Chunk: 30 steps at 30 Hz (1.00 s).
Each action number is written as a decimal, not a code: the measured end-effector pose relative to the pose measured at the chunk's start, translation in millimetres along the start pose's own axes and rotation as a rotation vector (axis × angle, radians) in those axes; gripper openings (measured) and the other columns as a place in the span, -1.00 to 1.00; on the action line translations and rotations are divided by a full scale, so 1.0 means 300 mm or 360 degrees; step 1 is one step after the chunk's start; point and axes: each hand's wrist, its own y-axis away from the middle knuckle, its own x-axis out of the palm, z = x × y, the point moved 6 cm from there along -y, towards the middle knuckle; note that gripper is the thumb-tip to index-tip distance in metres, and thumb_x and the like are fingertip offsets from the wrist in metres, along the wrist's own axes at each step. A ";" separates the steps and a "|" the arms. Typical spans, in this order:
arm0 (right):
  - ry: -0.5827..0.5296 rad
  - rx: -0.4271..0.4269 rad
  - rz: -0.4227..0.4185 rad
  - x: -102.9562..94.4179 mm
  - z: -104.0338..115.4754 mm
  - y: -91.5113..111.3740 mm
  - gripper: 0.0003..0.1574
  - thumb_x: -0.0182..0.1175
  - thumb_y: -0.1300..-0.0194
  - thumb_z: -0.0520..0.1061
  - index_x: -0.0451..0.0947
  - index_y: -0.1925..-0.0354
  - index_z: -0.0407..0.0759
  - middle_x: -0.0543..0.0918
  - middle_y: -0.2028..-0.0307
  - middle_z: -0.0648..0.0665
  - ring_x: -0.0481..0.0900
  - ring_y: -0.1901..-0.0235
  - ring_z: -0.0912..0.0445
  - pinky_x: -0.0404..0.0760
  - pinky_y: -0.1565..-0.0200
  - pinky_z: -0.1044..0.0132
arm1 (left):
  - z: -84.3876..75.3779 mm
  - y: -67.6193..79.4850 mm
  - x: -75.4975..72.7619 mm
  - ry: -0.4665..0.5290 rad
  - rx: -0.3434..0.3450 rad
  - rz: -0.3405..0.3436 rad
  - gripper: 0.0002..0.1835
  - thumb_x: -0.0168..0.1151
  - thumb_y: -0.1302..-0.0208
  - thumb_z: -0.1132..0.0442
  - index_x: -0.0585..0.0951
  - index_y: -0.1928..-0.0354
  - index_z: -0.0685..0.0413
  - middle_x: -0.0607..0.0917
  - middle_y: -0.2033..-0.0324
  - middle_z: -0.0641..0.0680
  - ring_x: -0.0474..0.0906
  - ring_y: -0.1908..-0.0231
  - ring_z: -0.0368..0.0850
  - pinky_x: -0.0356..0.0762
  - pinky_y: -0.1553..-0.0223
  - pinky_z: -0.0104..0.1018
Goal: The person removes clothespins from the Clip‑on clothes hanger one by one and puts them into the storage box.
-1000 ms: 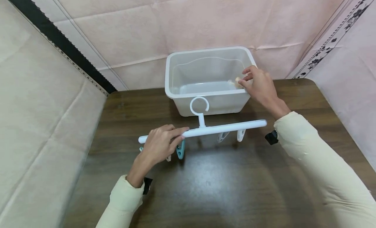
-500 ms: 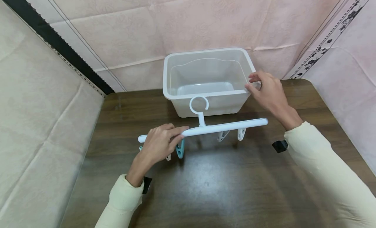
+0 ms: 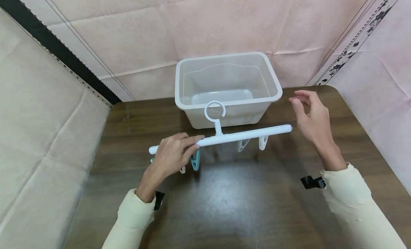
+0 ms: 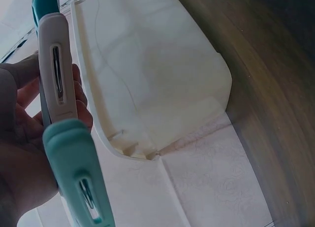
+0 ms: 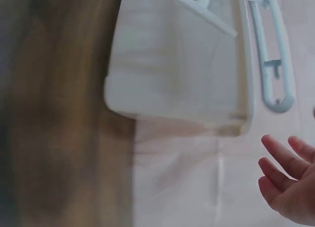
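My left hand [image 3: 173, 154] grips the left half of a white plastic hanger [image 3: 247, 135], holding it above the table with its hook [image 3: 214, 111] upward. Clothespins hang from the bar. Two white clothespins [image 3: 263, 142] are on its right half. Around the left hand, the left wrist view shows a beige clothespin [image 4: 58, 69] between two teal ones, the nearer teal clothespin [image 4: 78, 173] being largest. My right hand [image 3: 313, 117] hovers right of the bin, fingers loosely bent, holding nothing. The right wrist view shows the hanger's rounded end [image 5: 279, 104] apart from those fingers.
A pale grey plastic bin [image 3: 245, 115] stands at the table's back edge, just behind the hanger; no objects show inside it. The brown wooden table [image 3: 231, 206] has pale patterned cloth [image 3: 224, 24] behind it and at both sides.
My right hand has let go of a small beige thing inside the bin, come out over its right rim and moved right. The left hand still holds the hanger in nearly the same place.
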 end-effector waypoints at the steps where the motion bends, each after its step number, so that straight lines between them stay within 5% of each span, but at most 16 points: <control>1: -0.0030 0.0063 -0.0013 -0.001 -0.023 0.013 -0.50 -0.02 -0.57 0.07 0.45 -0.25 -0.21 0.70 0.00 -0.19 0.54 0.11 0.18 0.34 0.15 0.37 | 0.001 -0.001 0.000 0.0001 -0.0004 -0.0001 -0.68 0.37 -0.32 0.26 0.72 -0.11 0.02 0.54 0.54 -0.06 0.33 0.62 -0.25 0.33 0.63 -0.33; 7: -0.0145 0.0253 -0.0057 0.044 -0.124 0.132 -0.59 -0.07 -0.60 -0.05 0.49 -0.21 -0.23 0.73 0.12 0.00 0.41 0.45 0.23 0.29 0.37 0.40 | 0.006 0.005 0.002 0.0018 -0.0024 -0.0006 -0.68 0.37 -0.31 0.26 0.73 -0.11 0.00 0.52 0.55 -0.09 0.31 0.62 -0.26 0.31 0.64 -0.32; 15: -0.0402 0.0154 0.0084 0.144 -0.092 0.284 -0.69 -0.02 -0.58 -0.21 0.57 -0.07 -0.35 0.70 0.13 -0.27 0.55 0.19 0.24 0.42 0.15 0.43 | 0.012 0.007 -0.002 0.0046 -0.0031 -0.0015 -0.67 0.37 -0.32 0.27 0.72 -0.12 -0.01 0.50 0.55 -0.10 0.29 0.63 -0.27 0.29 0.65 -0.32; 20: -0.0639 0.0151 0.0229 0.194 -0.059 0.319 -0.62 -0.08 -0.60 -0.22 0.52 -0.15 -0.43 0.70 0.10 -0.23 0.57 0.00 0.23 0.40 -0.06 0.44 | 0.011 0.002 -0.003 0.0064 -0.0034 -0.0012 -0.67 0.36 -0.32 0.27 0.72 -0.13 -0.01 0.52 0.54 -0.10 0.31 0.62 -0.27 0.31 0.64 -0.31; 25: -0.0735 0.0256 0.0255 0.220 -0.057 0.326 -0.61 0.01 -0.56 -0.22 0.49 -0.19 -0.45 0.70 0.16 0.11 0.57 0.14 0.21 0.43 0.07 0.43 | 0.009 -0.002 0.001 0.0083 -0.0035 -0.0004 -0.67 0.36 -0.32 0.27 0.71 -0.13 -0.01 0.54 0.52 -0.09 0.32 0.61 -0.26 0.33 0.62 -0.30; 30: -0.0871 0.0286 0.0290 0.242 -0.066 0.327 -0.61 0.06 -0.53 -0.25 0.46 -0.18 -0.51 0.76 0.20 0.06 0.62 0.13 0.20 0.46 0.05 0.42 | 0.007 -0.008 0.008 0.0094 -0.0029 -0.0003 -0.66 0.35 -0.33 0.28 0.71 -0.13 -0.02 0.55 0.51 -0.08 0.34 0.59 -0.26 0.35 0.60 -0.30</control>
